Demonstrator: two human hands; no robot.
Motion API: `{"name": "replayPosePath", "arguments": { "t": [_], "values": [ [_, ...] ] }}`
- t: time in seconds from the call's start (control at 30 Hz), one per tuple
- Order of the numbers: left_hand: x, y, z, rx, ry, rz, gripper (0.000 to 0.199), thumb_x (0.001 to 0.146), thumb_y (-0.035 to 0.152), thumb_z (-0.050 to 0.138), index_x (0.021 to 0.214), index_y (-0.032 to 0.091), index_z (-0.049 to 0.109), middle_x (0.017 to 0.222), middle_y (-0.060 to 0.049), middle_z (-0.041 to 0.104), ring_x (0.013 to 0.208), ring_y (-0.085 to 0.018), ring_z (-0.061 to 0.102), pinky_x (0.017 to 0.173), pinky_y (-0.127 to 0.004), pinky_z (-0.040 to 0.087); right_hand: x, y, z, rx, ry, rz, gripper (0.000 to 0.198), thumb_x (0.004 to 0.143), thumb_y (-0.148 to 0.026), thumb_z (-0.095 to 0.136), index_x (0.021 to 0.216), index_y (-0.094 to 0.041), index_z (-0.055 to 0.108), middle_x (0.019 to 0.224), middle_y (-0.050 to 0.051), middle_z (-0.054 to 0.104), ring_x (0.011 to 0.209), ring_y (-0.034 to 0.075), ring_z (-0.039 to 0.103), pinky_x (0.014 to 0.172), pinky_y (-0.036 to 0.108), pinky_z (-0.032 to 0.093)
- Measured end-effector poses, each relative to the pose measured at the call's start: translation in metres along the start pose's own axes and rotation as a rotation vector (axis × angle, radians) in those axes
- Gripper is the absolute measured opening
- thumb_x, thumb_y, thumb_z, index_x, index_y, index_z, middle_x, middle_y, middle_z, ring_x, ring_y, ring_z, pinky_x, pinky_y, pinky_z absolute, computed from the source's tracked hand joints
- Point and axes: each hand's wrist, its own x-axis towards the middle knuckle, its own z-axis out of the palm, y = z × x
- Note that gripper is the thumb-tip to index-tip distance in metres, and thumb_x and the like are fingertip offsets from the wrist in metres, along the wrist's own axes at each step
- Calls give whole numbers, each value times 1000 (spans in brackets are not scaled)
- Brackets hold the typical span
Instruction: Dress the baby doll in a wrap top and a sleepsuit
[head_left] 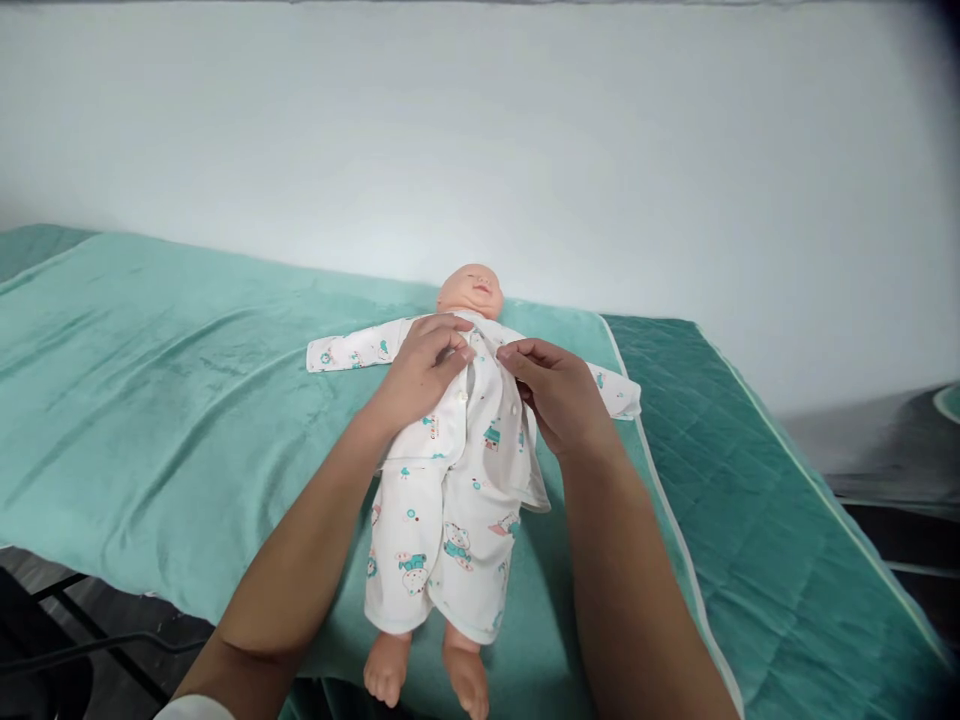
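Observation:
A baby doll (471, 288) lies on its back, head toward the wall and bare feet toward me. It wears a white printed baby shirt (491, 405) with the front unfastened and the sleeves stretched out to both sides. Matching printed pants (405, 535) cover its legs. My left hand (426, 372) is closed on the shirt's left front edge near the collar, thumb and finger pinched. On the other side, my right hand (553, 388) pinches the right front edge at chest height. Small pale buttons show along both edges below my fingers.
Under the doll is a light green blanket (187, 400) with soft wrinkles. A darker green quilted cover (757, 520) extends to the right. Behind the bed stands a white wall (480, 130). A black metal frame and cable (105, 640) are at lower left.

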Motion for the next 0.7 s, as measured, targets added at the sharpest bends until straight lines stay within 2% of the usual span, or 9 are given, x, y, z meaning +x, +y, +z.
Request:
{"name": "replayPosePath", "arguments": {
  "t": [0.1, 0.23, 0.3, 0.37, 0.5, 0.6, 0.7],
  "values": [
    [-1, 6, 3, 7, -3, 14, 17, 96, 25, 53, 81, 21, 60, 133, -5, 61, 132, -22, 47, 113, -40, 37, -3, 2, 11, 113, 43, -14, 22, 70, -40, 79, 76, -21, 68, 66, -3, 59, 54, 10, 45, 49, 25, 36],
    [0, 3, 8, 134, 93, -14, 8, 93, 24, 58, 86, 22, 62, 122, -6, 62, 126, -23, 49, 108, -39, 40, -8, 5, 19, -1, 77, -17, 25, 73, -45, 76, 81, -22, 70, 58, -6, 53, 43, 8, 33, 39, 24, 25],
    [0, -1, 7, 159, 135, -34, 6, 90, 28, 63, 92, 23, 63, 114, -7, 63, 117, -23, 53, 100, -37, 44, -9, 5, 20, -50, 75, -20, 26, 74, -47, 75, 82, -22, 70, 58, -6, 53, 43, 8, 33, 38, 24, 23],
    [0, -5, 3, 136, 132, -69, 12, 88, 33, 66, 93, 22, 64, 105, -6, 63, 105, -22, 56, 91, -35, 47, -9, 6, 20, -95, 89, -41, 25, 75, -46, 74, 83, -22, 71, 62, -4, 57, 46, 9, 37, 41, 24, 26],
    [0, -8, -9, 6, 37, -118, 11, 89, 31, 61, 90, 21, 65, 88, -2, 64, 82, -16, 57, 79, -31, 47, -9, 7, 21, -182, 116, -127, 20, 77, -40, 71, 81, -21, 72, 72, -1, 64, 62, 12, 51, 55, 25, 38],
    [-1, -7, -12, -12, 8, -147, 11, 88, 30, 61, 88, 21, 67, 82, 0, 64, 74, -15, 55, 73, -30, 45, -9, 8, 22, -195, 123, -139, 19, 79, -39, 70, 82, -21, 73, 74, 0, 65, 67, 14, 53, 61, 26, 40],
    [0, -5, -7, 0, 67, -163, 10, 86, 30, 62, 86, 21, 68, 82, 0, 66, 75, -15, 56, 73, -30, 46, -10, 9, 23, -185, 130, -137, 20, 80, -40, 69, 84, -21, 73, 75, 0, 66, 68, 14, 55, 63, 26, 42]
  ]
}}
